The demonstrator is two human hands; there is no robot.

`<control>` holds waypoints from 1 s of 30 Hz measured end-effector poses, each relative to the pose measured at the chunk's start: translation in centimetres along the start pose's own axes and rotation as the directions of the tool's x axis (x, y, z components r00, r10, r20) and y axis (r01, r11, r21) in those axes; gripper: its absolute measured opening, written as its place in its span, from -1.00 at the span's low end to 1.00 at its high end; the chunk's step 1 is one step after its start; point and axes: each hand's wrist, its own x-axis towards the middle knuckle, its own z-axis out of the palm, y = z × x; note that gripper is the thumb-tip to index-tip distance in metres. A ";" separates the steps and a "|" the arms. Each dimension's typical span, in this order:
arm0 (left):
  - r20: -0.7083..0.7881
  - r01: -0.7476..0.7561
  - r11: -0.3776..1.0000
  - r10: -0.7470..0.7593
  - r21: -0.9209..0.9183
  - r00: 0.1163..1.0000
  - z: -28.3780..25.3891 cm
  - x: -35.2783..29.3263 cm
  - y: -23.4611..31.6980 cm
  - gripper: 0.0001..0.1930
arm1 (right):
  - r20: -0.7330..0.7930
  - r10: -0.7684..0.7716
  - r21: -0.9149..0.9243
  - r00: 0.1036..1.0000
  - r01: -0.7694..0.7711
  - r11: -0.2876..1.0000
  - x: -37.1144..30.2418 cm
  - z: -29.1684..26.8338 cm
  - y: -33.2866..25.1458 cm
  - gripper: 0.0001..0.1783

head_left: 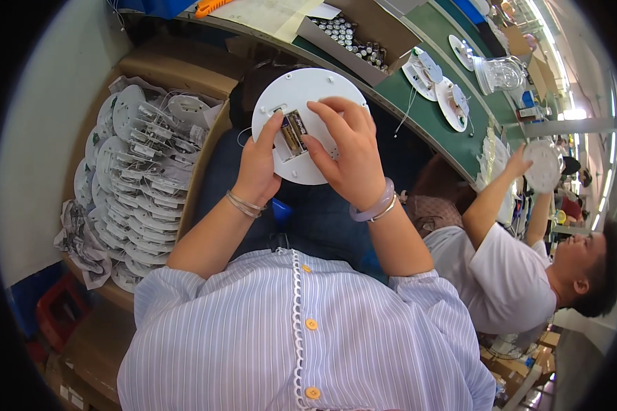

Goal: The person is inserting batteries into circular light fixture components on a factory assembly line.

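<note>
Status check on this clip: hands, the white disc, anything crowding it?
Left hand and right hand both grip the round white disc. Batteries sit in its open compartment, fingers on them. Nothing crowding it; box of stacked discs lies left.

Right hand (349, 154) covers much of the white disc (301, 89), its lower right edge lost beneath the palm. Left thumb hides part of the battery bay (291, 133). Batteries in the box (353, 38) beyond the hands: too small to count.
</note>
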 end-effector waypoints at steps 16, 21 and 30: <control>0.083 0.011 0.995 -0.020 0.103 0.996 -0.2 -0.2 0.9 -0.65 | -0.131 0.397 0.282 0.908 -0.350 0.893 0.2 0.3 1.3 -0.27; 0.123 -0.034 0.992 0.019 0.122 0.992 -0.3 0.0 1.1 -0.67 | -0.182 0.375 0.311 0.909 -0.309 0.899 0.2 0.4 1.1 -0.30; 0.109 -0.116 0.984 0.101 0.134 0.989 -1.0 0.3 1.1 -0.71 | -0.215 0.316 0.262 0.924 -0.257 0.930 0.8 0.7 0.9 -0.36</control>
